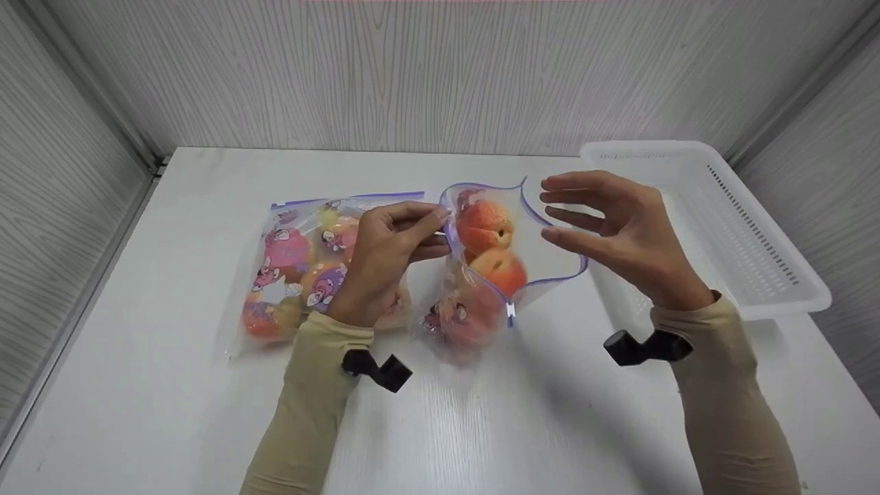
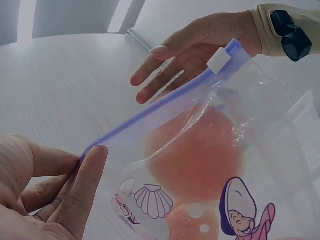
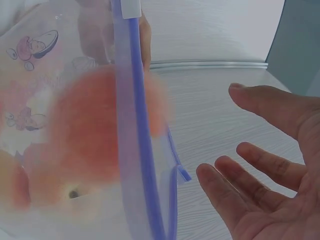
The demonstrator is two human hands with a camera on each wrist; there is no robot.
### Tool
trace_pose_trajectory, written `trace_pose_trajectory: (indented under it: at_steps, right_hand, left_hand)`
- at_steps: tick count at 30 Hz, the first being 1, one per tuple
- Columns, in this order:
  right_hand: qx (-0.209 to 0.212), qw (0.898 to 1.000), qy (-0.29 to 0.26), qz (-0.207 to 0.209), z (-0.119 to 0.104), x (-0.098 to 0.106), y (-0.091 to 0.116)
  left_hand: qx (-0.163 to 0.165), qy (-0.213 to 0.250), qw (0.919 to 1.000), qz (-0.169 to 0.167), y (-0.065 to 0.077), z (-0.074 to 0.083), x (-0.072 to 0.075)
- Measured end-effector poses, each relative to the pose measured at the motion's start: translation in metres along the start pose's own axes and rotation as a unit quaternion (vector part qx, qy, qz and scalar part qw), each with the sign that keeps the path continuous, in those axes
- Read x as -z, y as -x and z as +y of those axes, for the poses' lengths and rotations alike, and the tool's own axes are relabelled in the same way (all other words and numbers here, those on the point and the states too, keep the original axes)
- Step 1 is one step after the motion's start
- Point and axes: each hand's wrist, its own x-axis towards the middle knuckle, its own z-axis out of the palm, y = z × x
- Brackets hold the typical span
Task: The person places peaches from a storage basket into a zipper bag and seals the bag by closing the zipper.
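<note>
A clear zip bag (image 1: pixel 550 285) with a purple rim and a white slider (image 1: pixel 510 310) gapes at the middle of the table. Several peaches (image 1: pixel 485 223) lie in it. My left hand (image 1: pixel 392 251) pinches the left side of its rim between thumb and fingers, also seen in the left wrist view at the purple edge (image 2: pixel 145 114). Just right of the bag's mouth is my right hand (image 1: pixel 612 227), fingers spread and holding nothing. In the right wrist view its fingers (image 3: pixel 225 192) stand apart from the rim.
A filled zip bag (image 1: pixel 278 247) with cartoon prints and fruit lies flat at left, partly behind my left hand. At right stands a white perforated basket (image 1: pixel 777 240) with no fruit showing in it. Panelled walls (image 1: pixel 385 75) border the white table (image 1: pixel 440 426).
</note>
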Motion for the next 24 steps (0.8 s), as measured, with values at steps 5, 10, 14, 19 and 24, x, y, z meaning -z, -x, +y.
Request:
trace_pose_trajectory:
  at_steps: [5,10,14,19,24]
  right_hand:
    - [0.016,1.000,-0.010,0.020,-0.002,0.000,0.000]
    - [0.036,0.996,0.073,0.035,-0.003,-0.001,0.003]
    - [0.041,0.982,0.181,0.026,-0.003,-0.004,0.008]
    - [-0.007,0.963,0.268,-0.027,-0.009,-0.014,0.020]
    - [-0.067,0.946,0.307,-0.073,-0.012,-0.031,0.032]
  left_hand:
    - [-0.004,-0.004,1.0000,-0.002,0.000,0.001,-0.001]
    - [-0.005,0.001,1.0000,-0.007,0.001,0.000,-0.003]
    - [-0.003,0.001,1.0000,-0.002,0.002,0.000,-0.004]
    - [-0.001,-0.003,1.0000,0.000,0.001,0.000,-0.004]
    - [-0.005,-0.009,0.9999,0.000,0.000,0.000,-0.004]
